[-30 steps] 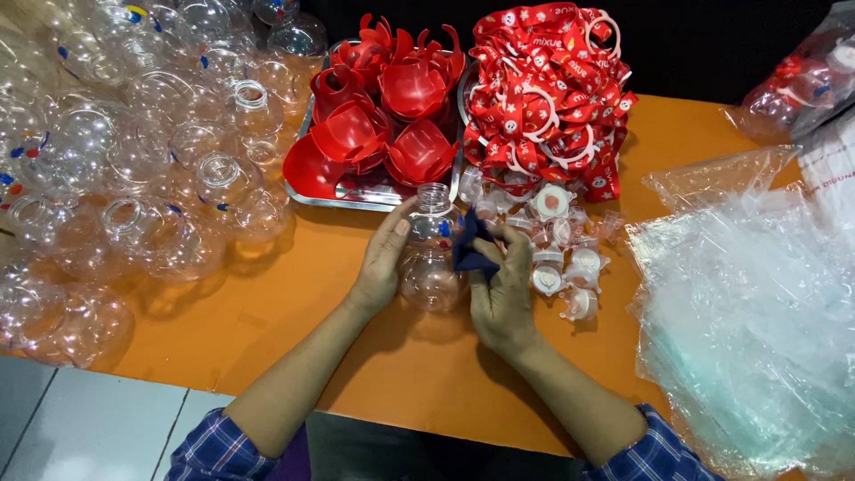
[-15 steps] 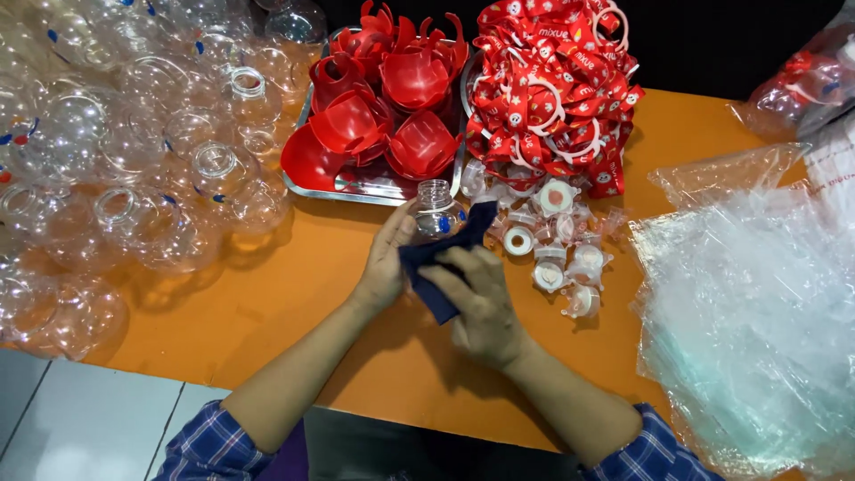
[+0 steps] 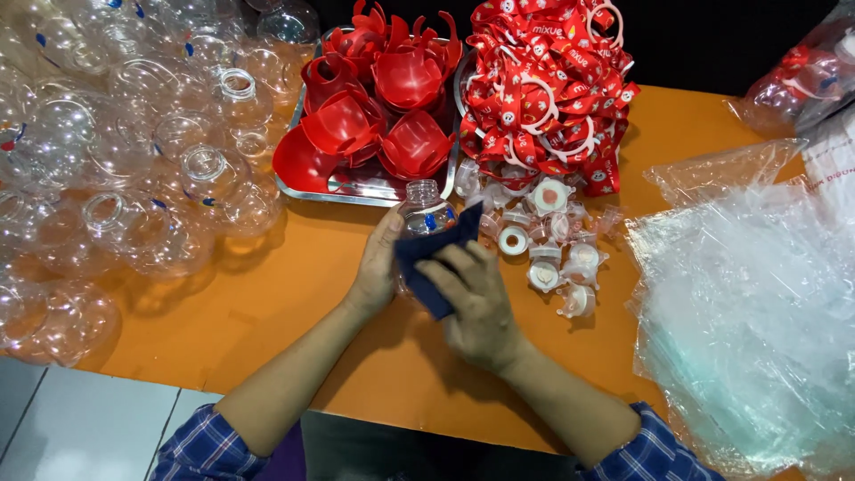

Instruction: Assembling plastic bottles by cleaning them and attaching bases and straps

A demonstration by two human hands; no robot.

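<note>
A heap of clear round plastic bottles [image 3: 116, 169] was spread over the far left of the orange table [image 3: 267, 330], necks turned every way, apparently stock kept within reach of the left hand. To its right, at the far side, a metal tray [image 3: 356, 189] was filled with red cup-shaped pieces [image 3: 392, 98], nested loosely so that one could be lifted out at a time.

At the middle, one clear bottle [image 3: 426, 207] was held upright just near of the tray, neck uppermost. It was gripped from its left side by the left hand [image 3: 378, 267], fingers wrapped round the body, seemingly to steady it. A dark blue cloth [image 3: 432, 254] was pressed against the front of the bottle by the right hand [image 3: 476, 298], whose fingers were closed over the cloth; the two hands were drawn close together round the bottle, as would suit wiping its surface.

Further right, a pile of red printed straps with white rings [image 3: 552, 89] lay at the far edge, and small white-and-clear caps [image 3: 552, 245] were scattered just near of it, close to the right hand. On the far right, a stack of clear plastic bags [image 3: 748, 303] was laid flat, overhanging the table's edge.
</note>
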